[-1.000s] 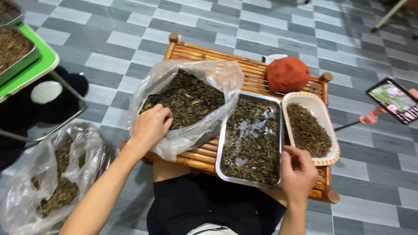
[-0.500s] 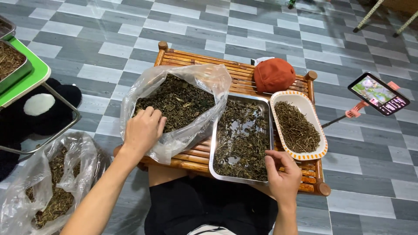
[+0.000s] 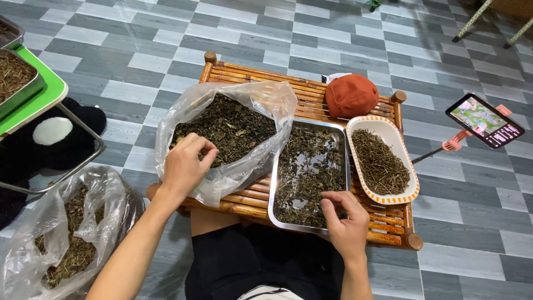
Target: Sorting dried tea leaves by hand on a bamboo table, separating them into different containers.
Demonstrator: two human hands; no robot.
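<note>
Head camera, looking down: a low bamboo table (image 3: 311,94) stands on a floor of grey and white checkered tiles (image 3: 139,50), with a person seated at its near edge, knees tucked beneath it. On the table, a clear plastic bag (image 3: 261,100) lies open, full of dark dried leaves. Beside it sits a steel tray (image 3: 273,189) spread with the same leaves, then a white oval dish (image 3: 413,191) with an orange rim holding finer dried stems, and behind it an orange cap (image 3: 351,95). The left hand (image 3: 186,164) reaches into the bag's mouth, fingers bunched together on the leaves; whether it has any pinched, one cannot tell. The right hand (image 3: 347,219) rests at the tray's near corner, fingers curled loosely over the leaves, nothing clearly gripped. A second plastic bag (image 3: 61,222) of leaves slumps on the floor to the left, near a green tray (image 3: 50,97). To the right, a phone (image 3: 484,119) sits on a stand.
</note>
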